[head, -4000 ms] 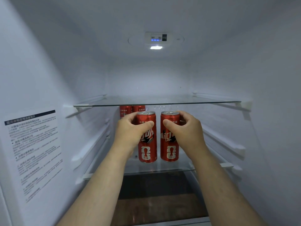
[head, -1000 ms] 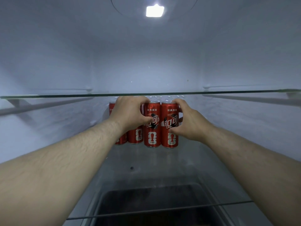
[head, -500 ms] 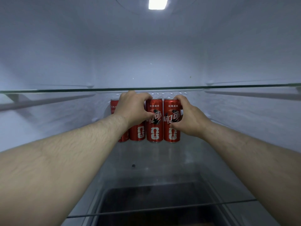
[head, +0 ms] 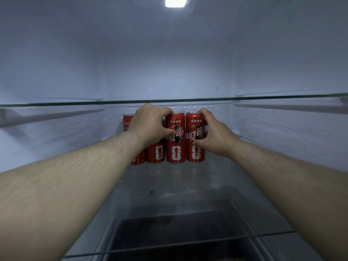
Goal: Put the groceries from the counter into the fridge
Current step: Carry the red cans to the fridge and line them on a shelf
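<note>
Several tall red soda cans stand in a row at the back of a glass fridge shelf (head: pixel 188 178). My left hand (head: pixel 150 123) grips the third can from the left (head: pixel 175 147), thumb across its front. My right hand (head: pixel 212 134) grips the rightmost can (head: pixel 194 153), fingers wrapped round its right side. Both held cans stand upright on the shelf, side by side. Two more red cans (head: pixel 155 153) stand to the left, partly hidden behind my left hand and wrist.
A second glass shelf (head: pixel 75 104) runs just above the can tops. White fridge walls close in left and right. The lamp (head: pixel 176 1) glows in the ceiling. Below the front shelf edge lies a dark drawer (head: pixel 178 232).
Both hands have carried their cans from the shelf front to the back, beside the two earlier cans. Over the last second the hands barely shifted.
</note>
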A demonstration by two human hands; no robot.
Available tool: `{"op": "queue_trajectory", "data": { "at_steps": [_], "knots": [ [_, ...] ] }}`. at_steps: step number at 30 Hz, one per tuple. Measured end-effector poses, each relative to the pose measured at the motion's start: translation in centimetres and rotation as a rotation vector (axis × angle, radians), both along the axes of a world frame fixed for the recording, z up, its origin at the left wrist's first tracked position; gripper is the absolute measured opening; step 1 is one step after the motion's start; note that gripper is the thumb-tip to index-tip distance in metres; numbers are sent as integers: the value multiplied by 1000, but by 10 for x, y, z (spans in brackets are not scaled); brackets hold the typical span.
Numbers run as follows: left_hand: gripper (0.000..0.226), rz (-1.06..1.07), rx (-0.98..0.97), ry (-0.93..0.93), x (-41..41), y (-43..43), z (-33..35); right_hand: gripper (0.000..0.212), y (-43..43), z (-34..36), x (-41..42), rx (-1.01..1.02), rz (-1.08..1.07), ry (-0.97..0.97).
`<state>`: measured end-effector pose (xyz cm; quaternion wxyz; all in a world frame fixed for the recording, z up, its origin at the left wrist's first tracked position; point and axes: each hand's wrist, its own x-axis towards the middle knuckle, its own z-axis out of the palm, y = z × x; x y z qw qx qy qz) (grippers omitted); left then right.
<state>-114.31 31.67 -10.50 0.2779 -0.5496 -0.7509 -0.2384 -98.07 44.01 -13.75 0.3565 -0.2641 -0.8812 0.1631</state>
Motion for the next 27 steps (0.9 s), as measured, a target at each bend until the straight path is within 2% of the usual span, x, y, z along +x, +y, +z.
{"op": "queue_trajectory", "data": {
  "at_steps": [23, 27],
  "knots": [
    [54, 1, 5, 65, -3, 5, -2, 98, 3, 1, -5, -37, -31, -42],
    [58, 24, 16, 66, -4, 8, -3, 99, 2, 0, -5, -39, -34, -39]
  ]
}}
